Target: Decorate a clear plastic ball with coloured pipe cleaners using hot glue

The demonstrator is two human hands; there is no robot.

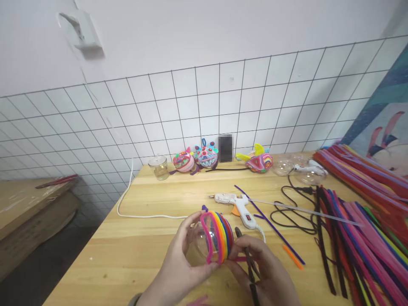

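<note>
My left hand (178,259) grips a clear plastic ball (200,241) between thumb and fingers. Bands of pipe cleaners (220,233) in pink, orange, yellow, blue and red curve around the ball's right side, and a small purple tuft (204,208) sits on top. My right hand (264,267) is closed around dark-handled pliers (249,265), their working end hard to make out. Its fingertips also touch the ball's right edge, by a pink pipe cleaner (239,259). Beyond both hands lies a white glue gun (237,204) with its stick protruding.
Decorated fish balls (207,156), a lidded glass cup (158,168) and a dark phone-like panel (226,148) line the back. Bundles of pipe cleaners (366,246) cover the right side. A coiled black cord (287,216), clear ball shells (282,166) and a purple pipe cleaner (276,229) lie nearby.
</note>
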